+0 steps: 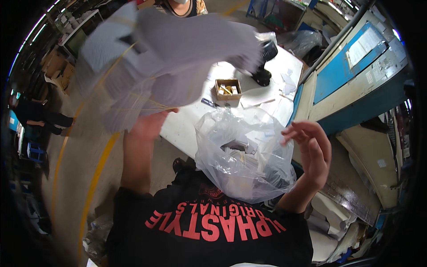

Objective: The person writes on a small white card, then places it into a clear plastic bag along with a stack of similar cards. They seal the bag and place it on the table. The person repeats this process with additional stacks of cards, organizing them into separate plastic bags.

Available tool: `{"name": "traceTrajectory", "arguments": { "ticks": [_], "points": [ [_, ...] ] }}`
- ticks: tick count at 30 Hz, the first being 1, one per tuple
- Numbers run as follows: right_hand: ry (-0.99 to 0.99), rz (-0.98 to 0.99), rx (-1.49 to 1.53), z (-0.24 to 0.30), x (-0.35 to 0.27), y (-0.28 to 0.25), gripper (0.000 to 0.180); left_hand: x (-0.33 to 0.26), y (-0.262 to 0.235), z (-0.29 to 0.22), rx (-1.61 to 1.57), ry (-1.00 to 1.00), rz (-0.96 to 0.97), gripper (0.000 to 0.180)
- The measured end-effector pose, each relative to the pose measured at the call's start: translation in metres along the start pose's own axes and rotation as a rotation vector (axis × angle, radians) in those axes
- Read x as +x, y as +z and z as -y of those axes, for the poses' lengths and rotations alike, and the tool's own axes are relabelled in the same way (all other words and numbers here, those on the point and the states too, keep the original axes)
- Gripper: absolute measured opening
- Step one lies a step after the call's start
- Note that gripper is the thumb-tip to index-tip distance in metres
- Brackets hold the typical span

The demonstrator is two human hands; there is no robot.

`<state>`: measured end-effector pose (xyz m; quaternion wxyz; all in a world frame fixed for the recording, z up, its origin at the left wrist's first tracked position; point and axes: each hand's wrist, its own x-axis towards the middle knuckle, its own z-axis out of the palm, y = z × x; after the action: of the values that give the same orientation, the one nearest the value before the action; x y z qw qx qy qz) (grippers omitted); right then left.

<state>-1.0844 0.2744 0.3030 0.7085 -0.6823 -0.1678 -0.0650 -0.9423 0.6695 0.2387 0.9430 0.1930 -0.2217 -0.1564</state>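
Observation:
A large bundle of grey cut sheets (178,42), blurred by motion and bound with thin yellow bands, is raised at the upper left. My left hand (149,127) grips it at the lower edge by the bands, its fingers partly hidden and smeared. Close against my front, a clear plastic bag (213,173) stands with its mouth open at the table edge. Inside are banded stacks of pale cut pieces (242,158). My right hand (313,151) is up beside the bag's right side, fingers loosely curled and apart, holding nothing.
On the white table (180,129) are a small cardboard box (228,91) of little items, a blue-handled tool (209,103) and a black device (262,78). A blue and cream machine (351,62) flanks the right. One person (180,6) is across the table, another (33,113) far left.

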Motion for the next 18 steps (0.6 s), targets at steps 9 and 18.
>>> {"name": "traceTrajectory", "arguments": {
  "ticks": [9,18],
  "points": [
    [0.039,0.091,0.998,-0.113,0.022,-0.03,0.067,0.047,0.041,0.088,-0.237,-0.388,0.388,0.061],
    [0.383,0.144,0.567,-0.132,-0.015,-0.051,0.076,0.05,0.063,0.083,0.934,-0.792,0.042,0.077]
  ]
}}
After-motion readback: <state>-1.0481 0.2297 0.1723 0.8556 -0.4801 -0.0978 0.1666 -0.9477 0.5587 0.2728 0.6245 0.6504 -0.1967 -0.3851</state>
